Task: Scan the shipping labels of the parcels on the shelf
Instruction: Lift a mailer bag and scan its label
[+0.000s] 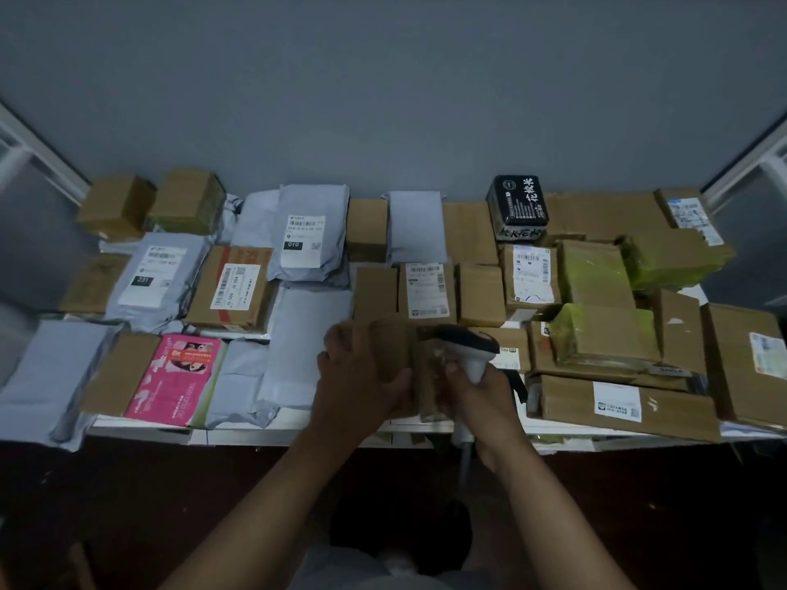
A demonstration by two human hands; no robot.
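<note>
My left hand point(355, 376) grips a small brown cardboard box point(398, 347) at the shelf's front edge, fingers curled over its top. My right hand point(479, 398) holds the white handle of a barcode scanner point(466, 344), whose black head lies just right of the box and points left toward it. No label shows on the faces of the held box that I see. Labelled parcels lie behind it, among them a brown box point(426, 293) with a white shipping label and a grey mailer point(306, 236) marked 010.
The white shelf point(255, 432) is packed with brown boxes, grey poly mailers, a pink box point(176, 379), a black carton point(517, 206) and yellow-taped boxes point(596, 308). A long labelled box point(617, 404) overhangs front right. Grey wall behind; dark floor below.
</note>
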